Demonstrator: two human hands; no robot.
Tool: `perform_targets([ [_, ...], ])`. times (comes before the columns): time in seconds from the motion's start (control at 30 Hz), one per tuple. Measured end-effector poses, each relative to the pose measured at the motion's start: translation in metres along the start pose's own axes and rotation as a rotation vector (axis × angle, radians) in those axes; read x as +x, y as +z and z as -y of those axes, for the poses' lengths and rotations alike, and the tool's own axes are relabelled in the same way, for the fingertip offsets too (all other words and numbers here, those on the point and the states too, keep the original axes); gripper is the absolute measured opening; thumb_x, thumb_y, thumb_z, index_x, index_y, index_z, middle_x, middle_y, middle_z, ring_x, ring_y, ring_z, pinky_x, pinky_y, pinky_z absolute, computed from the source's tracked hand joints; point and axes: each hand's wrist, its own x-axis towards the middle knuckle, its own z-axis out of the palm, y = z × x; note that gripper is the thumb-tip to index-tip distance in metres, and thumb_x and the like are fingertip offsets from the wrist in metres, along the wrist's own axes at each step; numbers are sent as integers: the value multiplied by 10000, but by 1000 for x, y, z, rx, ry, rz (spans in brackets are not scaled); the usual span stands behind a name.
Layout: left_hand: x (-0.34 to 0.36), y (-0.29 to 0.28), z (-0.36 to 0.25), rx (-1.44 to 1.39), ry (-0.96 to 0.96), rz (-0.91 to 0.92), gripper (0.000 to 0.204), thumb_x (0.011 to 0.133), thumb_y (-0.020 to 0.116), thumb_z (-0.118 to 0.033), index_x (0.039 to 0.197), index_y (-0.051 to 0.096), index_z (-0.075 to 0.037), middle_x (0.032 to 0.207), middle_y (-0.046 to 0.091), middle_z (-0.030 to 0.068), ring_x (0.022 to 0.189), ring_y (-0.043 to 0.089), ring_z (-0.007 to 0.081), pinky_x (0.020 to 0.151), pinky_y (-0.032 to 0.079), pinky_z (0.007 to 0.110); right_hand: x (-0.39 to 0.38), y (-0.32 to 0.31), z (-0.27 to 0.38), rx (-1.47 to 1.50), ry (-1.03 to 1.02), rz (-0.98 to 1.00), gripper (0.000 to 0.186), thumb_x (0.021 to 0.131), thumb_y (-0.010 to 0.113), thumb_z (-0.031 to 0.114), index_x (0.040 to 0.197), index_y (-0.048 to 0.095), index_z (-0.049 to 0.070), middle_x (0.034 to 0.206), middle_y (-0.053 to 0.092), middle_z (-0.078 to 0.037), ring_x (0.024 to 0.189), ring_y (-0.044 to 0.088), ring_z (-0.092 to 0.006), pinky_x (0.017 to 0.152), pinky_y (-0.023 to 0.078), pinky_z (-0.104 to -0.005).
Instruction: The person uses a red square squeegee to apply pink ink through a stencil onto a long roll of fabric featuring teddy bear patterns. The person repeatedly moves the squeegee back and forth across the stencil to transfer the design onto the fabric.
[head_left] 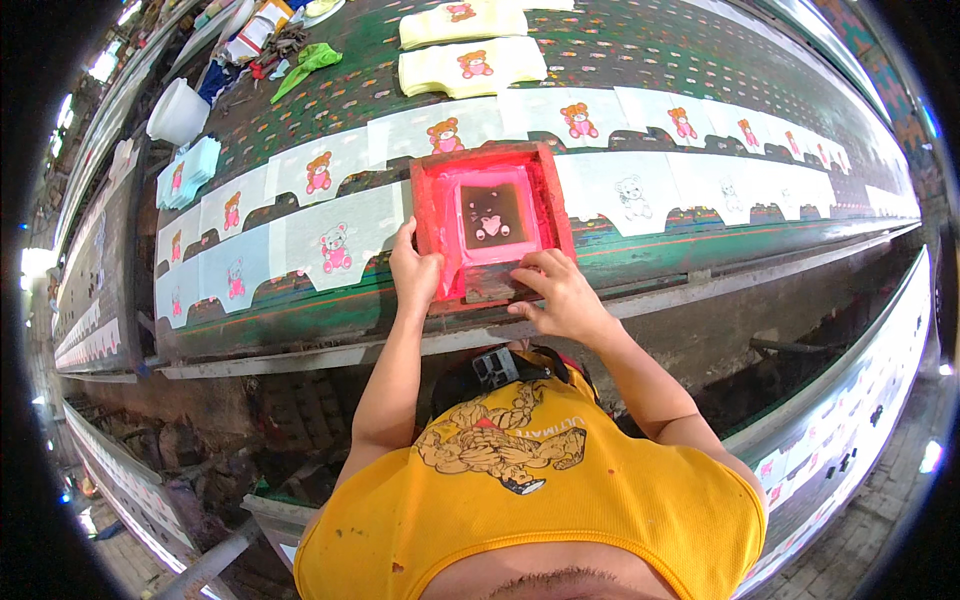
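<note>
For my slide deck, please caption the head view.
Left grip and right grip at a red frame amid pale panels bearing teddy bears.

Red frame (427, 200), bright pink inside

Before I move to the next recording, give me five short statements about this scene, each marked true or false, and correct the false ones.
1. The left hand grips the red frame at its left side. True.
2. The right hand holds a white bucket. False: it is at the frame's near edge; the white bucket stands farther off to the left.
3. The bear on the pale piece just left of the frame has pink on it. True.
4. The green cloth lies to the right of the frame. False: it lies to the left, farther away.
5. Yellow pieces with bears lie beyond the frame. True.
</note>
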Motion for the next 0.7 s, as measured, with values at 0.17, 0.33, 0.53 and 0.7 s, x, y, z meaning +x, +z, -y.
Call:
perform_targets([
  [0.17,-1,1,-4,67,52,-14,686,735,612,100,1414,509,101,1352,637,262,1267,622,285,1085,450,349,14,17,-2,-128,-8,53,385,695,704,-8,1079,682,0,1071,655,-156,1053,621,-356,942,521,-455],
  [0.33,-1,0,-1,64,39,-21,671,738,604,88,1403,515,107,1360,629,276,1286,613,319,1100,438,359,25,41,-18,-158,-60,-68,251,715,629,-31,963,635,9,994,638,-152,987,623,-361,888,515,-475],
  [0.53,4,0,18,59,83,-27,666,737,597,91,1399,521,106,1367,620,280,1300,602,323,1105,435,360,84,49,-64,-194,-74,-108,284,769,645,-46,1049,648,-5,1021,668,-186,1013,633,-384,914,519,-470],
  [0.7,-1,2,3,66,48,-48,671,728,640,94,1389,528,104,1372,616,279,1307,597,329,1099,444,364,132,38,-81,-137,-30,-107,148,801,640,-18,944,678,-8,962,679,-190,980,646,-389,891,520,-493],
])
